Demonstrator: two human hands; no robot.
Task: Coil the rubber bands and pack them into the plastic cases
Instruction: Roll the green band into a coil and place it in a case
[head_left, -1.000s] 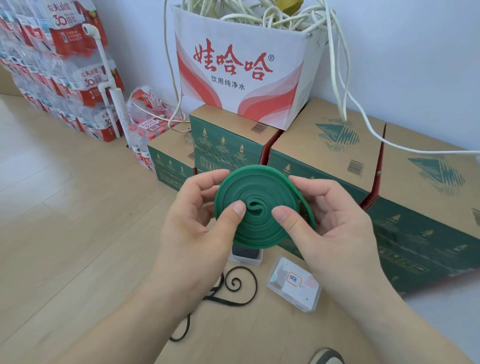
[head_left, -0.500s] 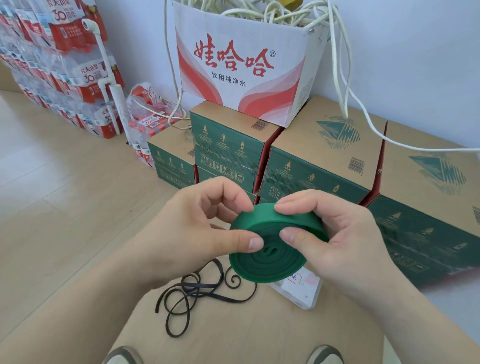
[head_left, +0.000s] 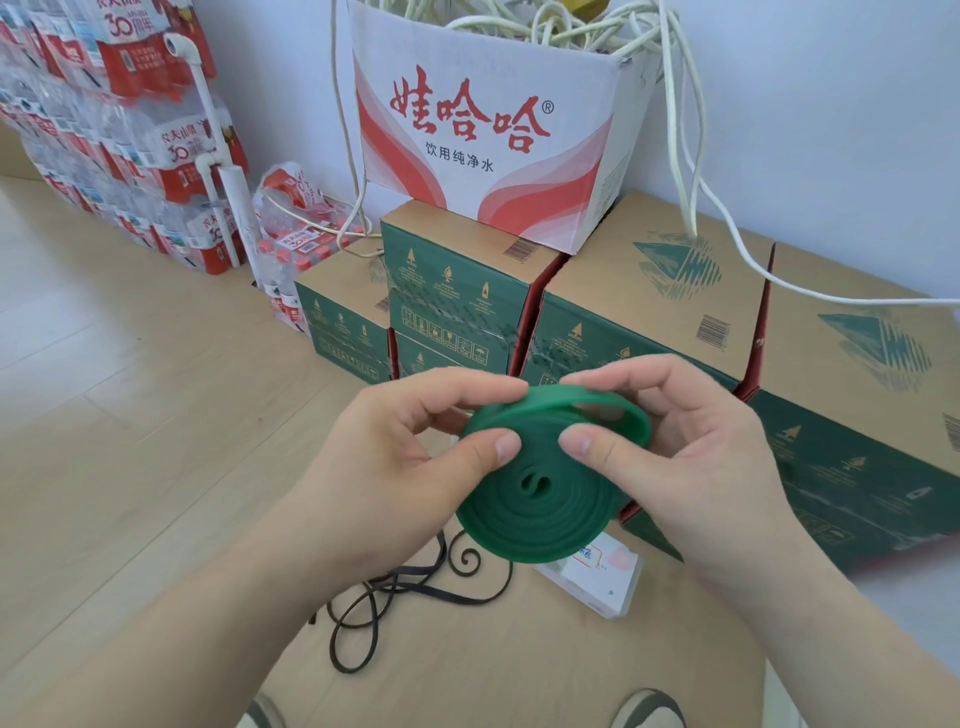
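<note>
My left hand (head_left: 395, 457) and right hand (head_left: 691, 452) grip the green rubber band coil (head_left: 540, 504), fingers (head_left: 493, 448) curled round it, above the plastic case (head_left: 608, 574); best tuck the loose outer wrap tight.

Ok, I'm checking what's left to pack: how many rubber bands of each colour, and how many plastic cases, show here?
Green rubber band: 1, coiled
Black rubber band: 1, loose and tangled, as far as I can tell
Plastic case: 1 in view, partly behind the green coil
Total: 3

Bright, even daylight; soft shadows, sharp centre, edges bowed.
</note>
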